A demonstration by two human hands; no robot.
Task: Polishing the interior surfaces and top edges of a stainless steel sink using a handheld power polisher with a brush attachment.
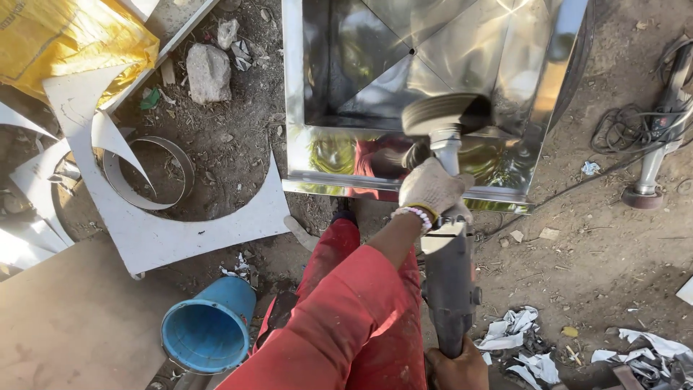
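The gloved left hand [432, 189] clasps the neck of a long grey angle polisher [449, 267] — the bare right hand [456, 370] grips its rear. Its round buffing wheel [442, 114] rests on the shiny square stainless-steel tray [426, 94] on the dirt ground.

Bare dirt ground [599, 253] carries polished steel box [404, 94], blue pipe [209, 328], white cut-out sheet [166, 231], metal ring [148, 173], stone [208, 71], yellow sack [65, 36], second grinder [660, 137], crumpled paper scraps [516, 332]

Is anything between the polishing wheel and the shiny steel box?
Nothing visible. The wheel sits right at the steel box, just above its front rim. The gloved left hand and bare right hand grip the polisher behind it.
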